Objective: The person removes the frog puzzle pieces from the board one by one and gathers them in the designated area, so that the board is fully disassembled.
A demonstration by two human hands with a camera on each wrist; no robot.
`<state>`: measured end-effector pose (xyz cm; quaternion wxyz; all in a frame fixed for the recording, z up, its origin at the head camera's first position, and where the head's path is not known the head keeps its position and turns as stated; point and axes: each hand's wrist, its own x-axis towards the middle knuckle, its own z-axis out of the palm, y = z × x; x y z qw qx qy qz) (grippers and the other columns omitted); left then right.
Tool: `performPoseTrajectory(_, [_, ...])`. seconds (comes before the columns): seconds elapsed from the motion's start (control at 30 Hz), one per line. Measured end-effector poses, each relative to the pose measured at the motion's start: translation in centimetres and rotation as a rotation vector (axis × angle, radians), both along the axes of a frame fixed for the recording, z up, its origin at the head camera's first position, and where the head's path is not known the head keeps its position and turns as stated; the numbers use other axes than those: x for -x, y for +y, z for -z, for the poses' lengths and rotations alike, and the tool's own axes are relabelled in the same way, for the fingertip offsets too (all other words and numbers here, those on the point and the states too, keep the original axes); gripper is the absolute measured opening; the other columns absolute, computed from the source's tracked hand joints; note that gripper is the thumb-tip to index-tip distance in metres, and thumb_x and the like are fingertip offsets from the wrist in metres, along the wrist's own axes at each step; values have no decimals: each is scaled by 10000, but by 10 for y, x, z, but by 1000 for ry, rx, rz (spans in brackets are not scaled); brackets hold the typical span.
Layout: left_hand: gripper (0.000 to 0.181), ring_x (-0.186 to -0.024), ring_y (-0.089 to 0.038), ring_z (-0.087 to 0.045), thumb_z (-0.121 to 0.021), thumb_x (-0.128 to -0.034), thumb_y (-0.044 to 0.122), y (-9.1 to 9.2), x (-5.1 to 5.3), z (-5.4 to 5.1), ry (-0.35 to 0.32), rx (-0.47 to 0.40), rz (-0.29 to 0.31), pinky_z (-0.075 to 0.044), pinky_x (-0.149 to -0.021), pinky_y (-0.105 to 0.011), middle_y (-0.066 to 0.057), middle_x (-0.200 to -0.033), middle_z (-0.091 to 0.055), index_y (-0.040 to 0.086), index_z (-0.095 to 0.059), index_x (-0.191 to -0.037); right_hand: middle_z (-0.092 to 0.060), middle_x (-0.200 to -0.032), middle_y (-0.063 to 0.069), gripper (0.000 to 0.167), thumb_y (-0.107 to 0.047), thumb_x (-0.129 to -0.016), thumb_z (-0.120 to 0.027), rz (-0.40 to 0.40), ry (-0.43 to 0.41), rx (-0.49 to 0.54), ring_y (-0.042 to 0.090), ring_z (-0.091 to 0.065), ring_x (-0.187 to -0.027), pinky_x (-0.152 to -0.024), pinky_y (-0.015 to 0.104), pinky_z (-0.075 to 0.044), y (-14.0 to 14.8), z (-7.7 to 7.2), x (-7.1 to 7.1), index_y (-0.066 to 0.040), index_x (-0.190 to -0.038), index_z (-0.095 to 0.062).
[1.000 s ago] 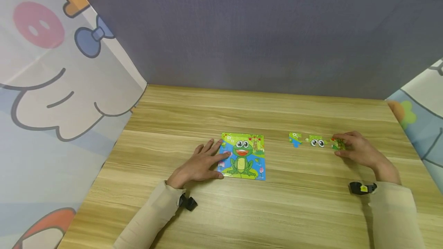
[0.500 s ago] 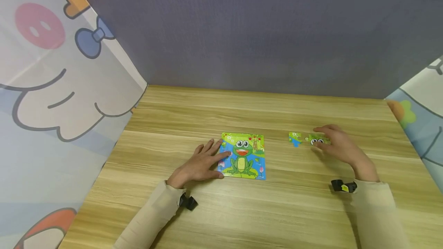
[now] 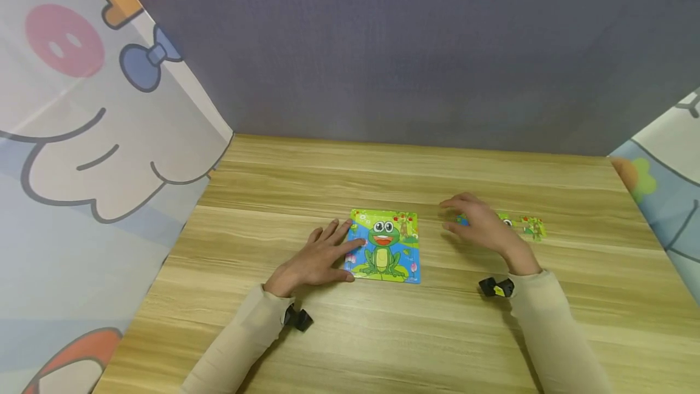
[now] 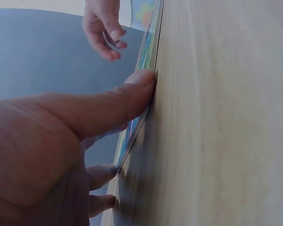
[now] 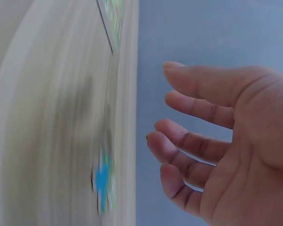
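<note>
A square frog jigsaw puzzle (image 3: pixel 383 254) lies on the table, its picture bright green and blue. My left hand (image 3: pixel 314 260) rests at its left side with fingers spread, the index finger on the picture and the thumb (image 4: pixel 141 87) at its near edge. To the right, my right hand (image 3: pixel 483 227) hovers above a row of loose puzzle pieces, fingers loosely bent and nothing between them. It partly hides a blue-and-green piece (image 5: pixel 103 181) and an eye piece (image 3: pixel 508 222). At the row's right end a tree piece (image 3: pixel 533 227) lies uncovered.
The wooden table (image 3: pixel 350 333) meets a dark grey panel (image 3: pixel 404 65) at the back. Cartoon-printed walls (image 3: pixel 104 138) stand left and right. A black strap device (image 3: pixel 496 287) sits at each wrist.
My right hand has left the tree piece and moved left, past the eye piece, to above the blue-and-green piece. The left hand has stayed on the puzzle.
</note>
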<state>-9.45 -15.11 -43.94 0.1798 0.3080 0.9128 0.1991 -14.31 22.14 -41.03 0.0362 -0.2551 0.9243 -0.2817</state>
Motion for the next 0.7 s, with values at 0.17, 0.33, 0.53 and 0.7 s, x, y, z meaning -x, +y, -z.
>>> performPoseTrajectory(0.17, [737, -1564, -456, -34, -698, -918, 423, 0, 0, -1, 6, 4, -2, -122, -1185, -710, -171, -1701, -40, 264, -371, -1559, -611, -1262, 202, 411, -151, -930, -701, -43, -19, -3, 350, -633, -1084, -903, 529, -530, -32, 2, 1, 2, -1305, -629])
performPoseTrajectory(0.33, [732, -1556, -478, -44, -700, -919, 412, 1, -1, -3, 15, 10, 4, -135, -1175, -725, -184, -1698, -44, 262, -374, -1558, -636, -1231, 166, 399, -163, -913, -725, -88, -18, 3, 290, -649, -1001, -826, 448, -542, -65, 6, -2, -20, -1278, -651])
performPoseTrajectory(0.53, [703, -1535, -525, -78, -706, -921, 385, 0, -3, -6, 24, -3, 33, -161, -1154, -749, -205, -1693, -49, 257, -404, -1543, -636, -1232, 154, 391, -165, -922, -709, -131, -48, -22, 261, -653, -1020, -845, 424, -555, -98, 8, -8, -18, -1280, -650])
performPoseTrajectory(0.7, [670, -1524, -536, -118, -705, -928, 345, -3, -3, -10, 9, -3, 63, -183, -1149, -747, -212, -1690, -65, 256, -427, -1531, -634, -1236, 145, 397, -218, -946, -697, -125, -79, -28, 255, -646, -1048, -883, 431, -558, -117, 7, -13, -27, -1289, -648])
